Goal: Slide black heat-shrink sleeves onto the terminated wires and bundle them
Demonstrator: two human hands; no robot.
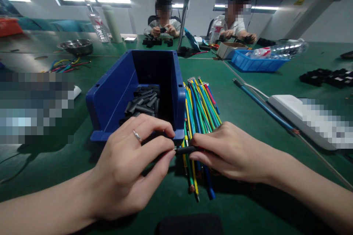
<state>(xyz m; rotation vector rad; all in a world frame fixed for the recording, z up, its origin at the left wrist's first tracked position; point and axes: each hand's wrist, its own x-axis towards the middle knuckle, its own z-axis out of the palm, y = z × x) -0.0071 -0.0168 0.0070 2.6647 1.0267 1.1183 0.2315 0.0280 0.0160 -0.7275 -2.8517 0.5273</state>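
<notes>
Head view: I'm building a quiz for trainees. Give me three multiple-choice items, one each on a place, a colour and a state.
1. Where do the wires lie?
A. inside the bin
B. on the table, right of the bin
C. in the steel bowl

2. What colour is the bin?
A. blue
B. red
C. white

3. How is the black tube held?
A. lying loose
B. by the left hand only
C. between both hands

Key: 1 B, the wires lie beside the bin's right wall; 2 A, its walls are blue; 3 C, left hand and right hand pinch its ends.
</notes>
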